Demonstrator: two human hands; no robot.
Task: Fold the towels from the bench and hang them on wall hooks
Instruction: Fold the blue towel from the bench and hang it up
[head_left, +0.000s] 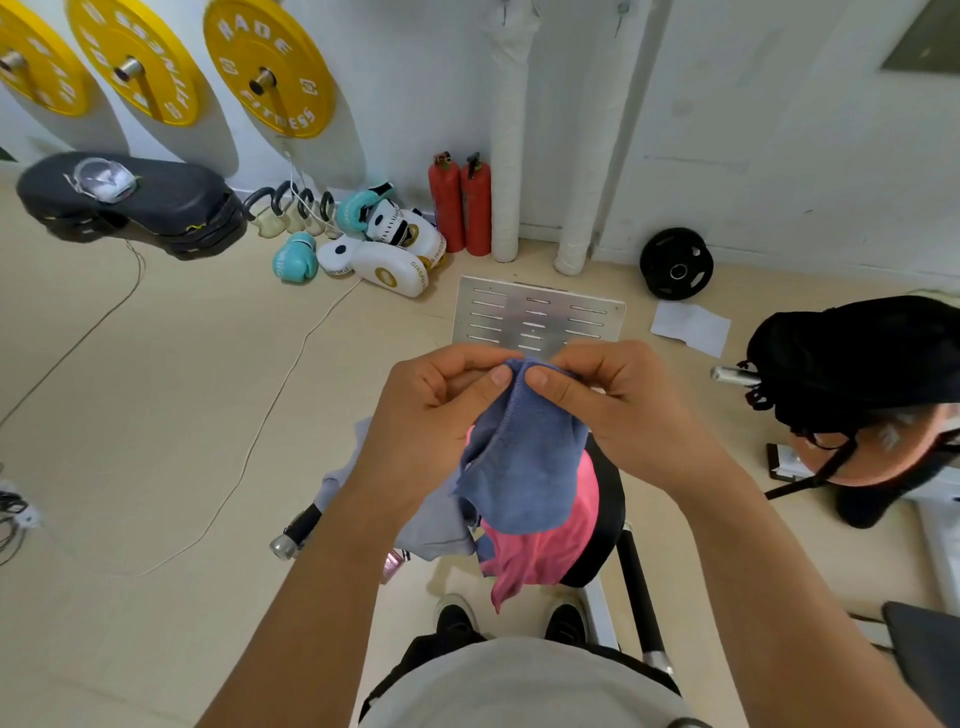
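Observation:
A blue towel (522, 457) hangs in front of me, pinched at its top edge by both hands. My left hand (436, 405) grips the top left corner between thumb and fingers. My right hand (618, 400) grips the top right, thumbs almost touching. Below the blue towel a pink towel (545, 545) drapes over the black bench seat (608, 499). A grey towel (436, 530) lies beside it on the left, partly hidden by my left forearm. Two wall hooks (621, 10) show high on the white wall.
A metal slotted plate (535, 317) stands beyond my hands. Red fire extinguishers (460, 202), boxing gloves (296, 257) and kettlebells (291, 208) line the wall. A black weight plate (675, 264) lies at right, a black bag (857, 358) on an orange seat. Cables cross the floor at left.

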